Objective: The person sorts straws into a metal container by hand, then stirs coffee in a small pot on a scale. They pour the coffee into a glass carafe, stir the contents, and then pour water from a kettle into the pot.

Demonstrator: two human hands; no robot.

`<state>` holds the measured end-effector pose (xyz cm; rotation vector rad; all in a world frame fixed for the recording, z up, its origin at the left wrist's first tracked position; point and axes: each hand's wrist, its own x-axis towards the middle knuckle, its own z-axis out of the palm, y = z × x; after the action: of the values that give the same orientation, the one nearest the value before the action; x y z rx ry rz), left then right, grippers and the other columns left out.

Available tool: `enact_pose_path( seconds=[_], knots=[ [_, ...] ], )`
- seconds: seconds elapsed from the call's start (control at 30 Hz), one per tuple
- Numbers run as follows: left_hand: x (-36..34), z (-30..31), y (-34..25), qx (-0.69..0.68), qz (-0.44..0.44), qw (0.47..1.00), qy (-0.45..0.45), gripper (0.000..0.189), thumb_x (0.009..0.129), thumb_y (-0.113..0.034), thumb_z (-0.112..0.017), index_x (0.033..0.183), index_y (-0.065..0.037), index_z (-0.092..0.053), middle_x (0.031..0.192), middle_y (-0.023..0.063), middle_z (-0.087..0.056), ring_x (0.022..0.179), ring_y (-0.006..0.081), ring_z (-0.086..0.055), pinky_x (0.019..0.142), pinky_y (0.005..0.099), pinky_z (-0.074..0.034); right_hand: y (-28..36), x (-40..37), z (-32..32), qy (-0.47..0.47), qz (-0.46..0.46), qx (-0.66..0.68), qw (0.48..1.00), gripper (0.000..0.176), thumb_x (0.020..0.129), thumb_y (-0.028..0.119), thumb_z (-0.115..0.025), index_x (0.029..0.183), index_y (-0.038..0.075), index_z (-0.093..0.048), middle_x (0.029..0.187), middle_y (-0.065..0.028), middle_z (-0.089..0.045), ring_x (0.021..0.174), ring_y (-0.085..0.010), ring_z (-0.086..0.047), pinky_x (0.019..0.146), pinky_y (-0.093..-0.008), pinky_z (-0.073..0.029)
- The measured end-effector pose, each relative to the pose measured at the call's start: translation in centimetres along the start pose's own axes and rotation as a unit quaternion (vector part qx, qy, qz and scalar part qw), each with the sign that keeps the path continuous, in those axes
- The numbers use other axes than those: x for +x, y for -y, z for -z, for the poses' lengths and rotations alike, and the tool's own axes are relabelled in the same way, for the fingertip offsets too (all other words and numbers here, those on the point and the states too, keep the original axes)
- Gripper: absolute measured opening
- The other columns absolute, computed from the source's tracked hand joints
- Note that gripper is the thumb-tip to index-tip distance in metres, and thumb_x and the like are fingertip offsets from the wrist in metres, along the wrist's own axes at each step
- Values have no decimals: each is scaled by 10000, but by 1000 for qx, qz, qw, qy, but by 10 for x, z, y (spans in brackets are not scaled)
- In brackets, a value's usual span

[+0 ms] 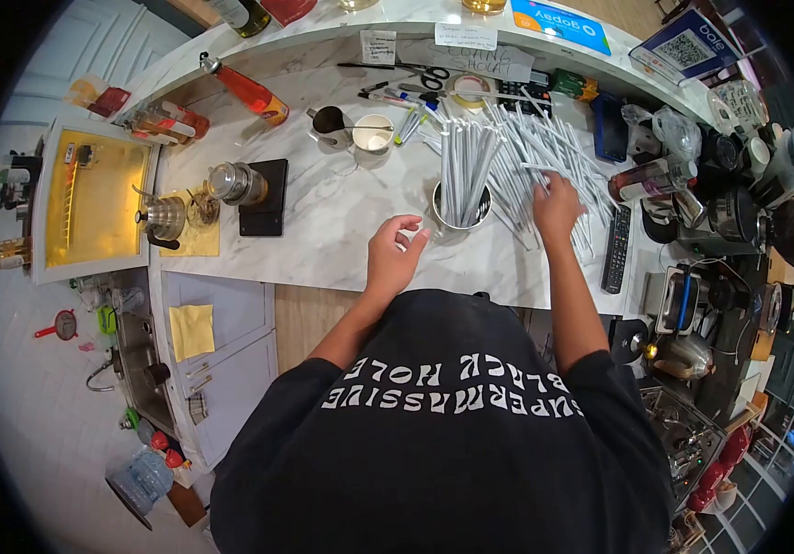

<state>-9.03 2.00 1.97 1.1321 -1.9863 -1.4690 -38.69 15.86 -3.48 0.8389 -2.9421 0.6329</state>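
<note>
Many white wrapped straws stand upright in a round cup (pixel 462 217) near the counter's front edge. To its right lies a loose, crossed pile of the same straws (pixel 545 152). My right hand (pixel 557 205) is over the right part of this pile, its fingers bent together at a straw that points left. My left hand (pixel 397 251) hovers left of the cup, palm turned inward, thumb and fingers apart with nothing between them. It does not touch the cup.
Beyond my left hand are a white cup (pixel 373 135) and a metal pitcher (pixel 330 126). A black scale (pixel 263 198) and a kettle (pixel 162 220) are farther left. A remote (pixel 616 249), bottle (pixel 653 180) and coffee equipment crowd the right. Scissors (pixel 432 78) lie behind.
</note>
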Motion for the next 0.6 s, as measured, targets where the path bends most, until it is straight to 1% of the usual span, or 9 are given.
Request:
enact_pose_path(
  seconds=[0.1, 0.13, 0.23, 0.3, 0.4, 0.43, 0.5, 0.53, 0.6],
  knots=[
    [-9, -8, -10, -14, 10, 1000, 4, 318, 909, -166, -797, 1169, -4, -713, 1057, 110, -721, 706, 123, -597, 679, 281, -513, 7, 22, -6, -18, 98, -85, 991, 346, 876, 286, -772, 1214, 217, -738, 1063, -43, -691, 1066, -286, -637, 880, -575, -421],
    [-10, -11, -13, -13, 2, 1000, -2, 314, 911, -165, -795, 1167, -2, -714, 1057, 109, -721, 705, 122, -596, 679, 279, -512, 8, 28, -9, -8, 109, -84, 990, 271, 889, 276, -764, 1150, 201, -766, 1086, -41, -683, 1081, -287, -621, 894, -559, -410],
    [-18, -17, -21, -8, -8, 1000, -19, 305, 916, -163, -790, 1161, 2, -714, 1058, 107, -721, 707, 120, -595, 680, 277, -511, 10, 36, -5, 14, 152, -79, 985, 185, 898, 258, -762, 1067, 192, -795, 1065, -40, -677, 1062, -281, -620, 898, -556, -401],
    [-22, -22, -29, -6, 0, 1000, -25, 301, 919, -161, -786, 1161, 4, -714, 1059, 105, -722, 713, 119, -596, 683, 278, -511, 10, 34, 10, -1, 172, -11, 985, 157, 895, 229, -761, 1043, 192, -800, 1072, -45, -669, 1065, -277, -610, 901, -549, -392],
    [-32, -36, -40, -6, 13, 1000, -23, 294, 943, -167, -768, 1197, -30, -712, 1053, 32, -715, 771, 74, -568, 691, 248, -478, 11, 25, 64, -65, 195, 100, 974, 159, 880, 188, -781, 1037, 174, -804, 1061, -50, -672, 1033, -272, -607, 894, -502, -410],
    [-35, -42, -43, -6, 10, 1000, -19, 295, 941, -166, -769, 1196, -30, -712, 1055, 33, -716, 769, 75, -568, 690, 248, -478, 9, 21, 85, -93, 197, 139, 966, 168, 873, 174, -791, 1040, 166, -805, 1054, -52, -676, 1017, -270, -608, 890, -480, -421],
    [-37, -57, -51, -7, 0, 1000, -8, 297, 939, -166, -772, 1196, -30, -712, 1058, 36, -717, 766, 77, -566, 690, 248, -479, 1, 15, 120, -101, 168, 228, 954, 175, 858, 140, -811, 1031, 122, -808, 1018, -68, -698, 976, -274, -618, 866, -413, -457],
    [-36, -65, -55, 1, 0, 1000, -1, 298, 931, -173, -778, 1183, -26, -716, 1053, 53, -721, 756, 93, -578, 694, 260, -491, -3, 13, 135, -99, 156, 243, 952, 164, 856, 117, -824, 1012, 72, -804, 1002, -84, -725, 939, -276, -640, 852, -376, -489],
    [-35, -81, -61, 17, -1, 1000, 18, 302, 916, -186, -792, 1157, -18, -724, 1043, 88, -728, 734, 126, -600, 701, 283, -515, -14, 12, 153, -106, 160, 279, 941, 167, 867, 111, -819, 1023, 56, -801, 1018, -92, -736, 941, -276, -654, 861, -376, -494]
  ],
)
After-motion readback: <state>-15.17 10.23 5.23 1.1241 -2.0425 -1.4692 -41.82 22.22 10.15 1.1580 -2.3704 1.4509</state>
